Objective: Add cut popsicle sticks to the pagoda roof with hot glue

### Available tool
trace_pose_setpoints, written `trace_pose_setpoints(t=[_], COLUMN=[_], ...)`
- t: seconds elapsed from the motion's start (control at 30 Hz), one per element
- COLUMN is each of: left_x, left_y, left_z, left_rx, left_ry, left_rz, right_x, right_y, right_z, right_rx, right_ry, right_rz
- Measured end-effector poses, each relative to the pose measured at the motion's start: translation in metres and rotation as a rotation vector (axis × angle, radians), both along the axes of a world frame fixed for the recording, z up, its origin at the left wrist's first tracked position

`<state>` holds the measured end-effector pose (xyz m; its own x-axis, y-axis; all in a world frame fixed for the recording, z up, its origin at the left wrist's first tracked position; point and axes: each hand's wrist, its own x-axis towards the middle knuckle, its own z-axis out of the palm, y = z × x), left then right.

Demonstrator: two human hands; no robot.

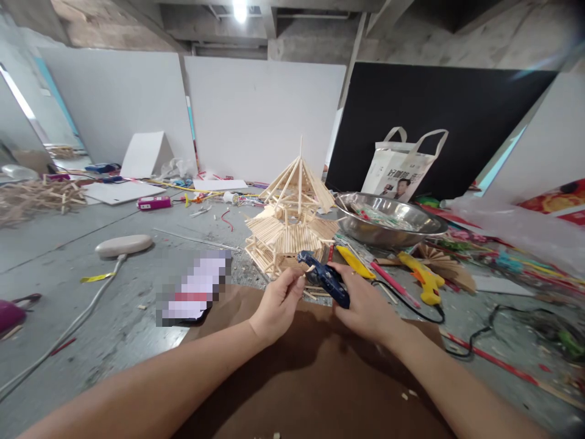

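My left hand (280, 303) is closed, pinching a small thin wooden stick (309, 270) whose end meets a tool's head. In my right hand (364, 303) is that dark blue hand tool (326, 279), which looks like a cutter; its jaws are too small to make out. Just beyond both hands stands a model pavilion (297, 235) built of thin wooden sticks, with a pointed roof on top and a flared lower roof. The tool's head overlaps its lower front in view; whether they touch I cannot tell. Brown paper (329, 372) lies under my forearms.
A phone (197, 286) lies left of my hands, near a white corded device (123, 246). To the right are a yellow glue gun (423, 278), a yellow-handled tool (355, 262) and a metal basin (393, 235). Loose sticks (31, 201) heap at far left; a tote bag (397, 167) stands behind.
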<state>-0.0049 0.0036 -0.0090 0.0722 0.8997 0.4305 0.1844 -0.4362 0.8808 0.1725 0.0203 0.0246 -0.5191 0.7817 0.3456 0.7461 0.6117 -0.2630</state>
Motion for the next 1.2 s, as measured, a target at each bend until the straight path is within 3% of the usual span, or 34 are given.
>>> trace_pose_setpoints(t=[0.5,0.93,1.1,1.2], left_x=[-0.0033,-0.0039,-0.0040,-0.0045], left_y=[0.0066,0.0098,0.0080,0.0058], left_z=[0.0049,0.0019,0.0024,0.0042], left_rx=[-0.028,-0.002,0.019,0.010], left_ry=[0.103,0.181,0.159,0.173], left_rz=[-0.096,-0.078,-0.095,-0.038], right_x=[-0.0042,-0.0028,-0.0016,0.0016], right_y=[-0.0015,0.0003,0.0003,0.0035], right_z=[-0.0054,-0.0081,-0.0040,-0.0021], right_rx=[-0.024,-0.093,-0.066,-0.020], right_ry=[-0.077,-0.093,-0.086,-0.047], right_rz=[-0.019,-0.030,-0.019,-0.036])
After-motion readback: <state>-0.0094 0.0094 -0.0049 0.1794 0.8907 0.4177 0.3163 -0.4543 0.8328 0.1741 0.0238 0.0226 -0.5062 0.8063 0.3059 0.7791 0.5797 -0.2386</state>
